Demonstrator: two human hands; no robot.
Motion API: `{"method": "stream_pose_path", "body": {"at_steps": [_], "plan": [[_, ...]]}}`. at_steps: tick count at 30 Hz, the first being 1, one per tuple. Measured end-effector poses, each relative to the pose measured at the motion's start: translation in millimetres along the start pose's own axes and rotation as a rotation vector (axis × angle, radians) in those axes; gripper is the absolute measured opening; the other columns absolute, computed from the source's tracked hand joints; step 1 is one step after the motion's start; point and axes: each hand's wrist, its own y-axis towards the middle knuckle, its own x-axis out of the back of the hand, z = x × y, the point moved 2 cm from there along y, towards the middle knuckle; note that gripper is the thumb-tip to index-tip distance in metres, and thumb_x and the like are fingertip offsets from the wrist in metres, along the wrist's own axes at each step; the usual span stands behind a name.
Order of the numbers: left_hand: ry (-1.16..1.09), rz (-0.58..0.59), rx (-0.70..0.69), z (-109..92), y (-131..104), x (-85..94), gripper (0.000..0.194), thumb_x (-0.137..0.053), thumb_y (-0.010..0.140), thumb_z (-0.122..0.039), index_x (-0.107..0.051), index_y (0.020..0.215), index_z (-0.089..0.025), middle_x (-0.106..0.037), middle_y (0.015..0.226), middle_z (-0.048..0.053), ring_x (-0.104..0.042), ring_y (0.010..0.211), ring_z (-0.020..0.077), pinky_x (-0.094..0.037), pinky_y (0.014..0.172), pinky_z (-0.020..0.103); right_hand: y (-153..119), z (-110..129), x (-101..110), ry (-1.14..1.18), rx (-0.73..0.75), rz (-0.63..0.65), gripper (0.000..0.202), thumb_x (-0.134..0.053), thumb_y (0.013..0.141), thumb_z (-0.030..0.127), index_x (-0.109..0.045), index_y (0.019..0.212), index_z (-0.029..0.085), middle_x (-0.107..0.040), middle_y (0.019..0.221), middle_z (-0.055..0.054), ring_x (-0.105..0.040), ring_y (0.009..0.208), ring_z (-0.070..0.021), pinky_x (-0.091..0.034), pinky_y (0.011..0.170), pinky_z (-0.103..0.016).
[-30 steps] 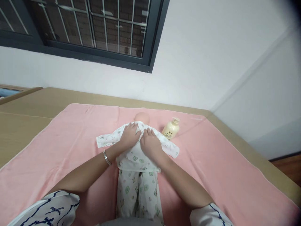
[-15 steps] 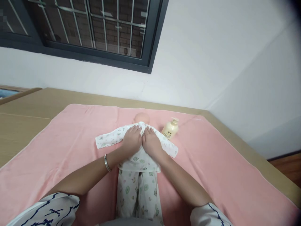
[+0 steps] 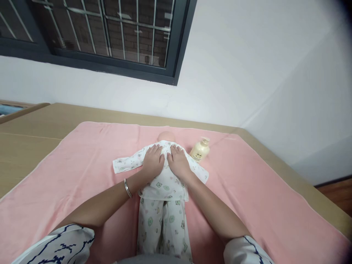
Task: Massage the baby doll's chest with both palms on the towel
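A doll in a white patterned top (image 3: 165, 185) and matching trousers (image 3: 173, 223) lies stretched out on a pink cloth (image 3: 233, 176). Its bare rounded head (image 3: 166, 136) shows beyond the collar. My left hand (image 3: 153, 161) lies flat on the upper left of the top, and my right hand (image 3: 178, 161) lies flat on the upper right. Both have their fingers stretched out and grip nothing; a narrow strip of fabric shows between them. The sleeves spread out to either side.
A pale yellow pump bottle (image 3: 200, 149) stands or leans on the cloth just right of the doll's right-hand sleeve. Beyond the wooden table edge (image 3: 123, 114) are a white wall and a dark-framed window (image 3: 173, 75) with bars.
My hands have moved slightly apart, out from the middle of the top towards its sides. More fabric shows between them now. The bottle and doll lie nearly as before.
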Motion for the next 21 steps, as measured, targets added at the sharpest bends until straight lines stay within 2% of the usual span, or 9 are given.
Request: {"method": "stream_pose_path", "body": {"at_steps": [4, 10, 13, 18, 21], "plan": [[0.018, -0.011, -0.003, -2.0, -0.4, 1.9, 0.042, -0.038, 0.092, -0.022, -0.055, 0.128, -0.009, -0.058, 0.134, 0.015, -0.046, 0.131, 0.0297, -0.036, 0.112, 0.049, -1.4, 0.4, -0.9, 0.021, 0.028, -0.025, 0.053, -0.033, 0.097, 0.032, -0.041, 0.142, 0.006, -0.043, 0.147, -0.018, -0.032, 0.140, -0.0320, -0.021, 0.115, -0.048], [0.016, -0.033, -0.004, -9.2, -6.3, 5.0, 0.038, -0.038, 0.092, -0.021, -0.057, 0.123, -0.010, -0.060, 0.130, 0.016, -0.050, 0.127, 0.0295, -0.040, 0.107, 0.048, 3.3, -2.4, 6.4, 0.103, 0.113, -0.108, 0.044, -0.039, 0.091, 0.023, -0.054, 0.131, 0.010, -0.057, 0.134, -0.014, -0.048, 0.127, -0.0247, -0.027, 0.113, -0.041], [-0.009, -0.029, 0.046, -4.7, -2.1, 6.9, 0.037, -0.042, 0.090, -0.023, -0.059, 0.121, -0.011, -0.062, 0.127, 0.015, -0.053, 0.122, 0.0289, -0.042, 0.105, 0.046, -5.0, 6.0, 6.1, 0.047, 0.084, -0.121, 0.045, -0.036, 0.092, 0.021, -0.054, 0.131, 0.008, -0.057, 0.134, -0.016, -0.047, 0.129, -0.0264, -0.031, 0.111, -0.042], [-0.028, 0.068, 0.094, 8.3, 12.3, 9.1, 0.039, -0.042, 0.090, -0.027, -0.058, 0.122, -0.012, -0.063, 0.125, 0.014, -0.055, 0.119, 0.0279, -0.042, 0.105, 0.046, -29.0, 30.4, 1.8, -0.070, 0.070, -0.095, 0.045, -0.036, 0.094, 0.023, -0.052, 0.133, 0.006, -0.053, 0.138, -0.019, -0.041, 0.135, -0.0292, -0.031, 0.112, -0.042], [0.031, 0.075, 0.056, 2.7, 9.7, 9.4, 0.041, -0.036, 0.093, -0.025, -0.055, 0.126, -0.009, -0.059, 0.131, 0.017, -0.051, 0.126, 0.0292, -0.039, 0.107, 0.048, -27.1, 29.5, 2.7, -0.077, 0.060, -0.071, 0.048, -0.036, 0.095, 0.026, -0.048, 0.137, 0.006, -0.049, 0.142, -0.019, -0.039, 0.136, -0.0306, -0.030, 0.112, -0.044]]}}
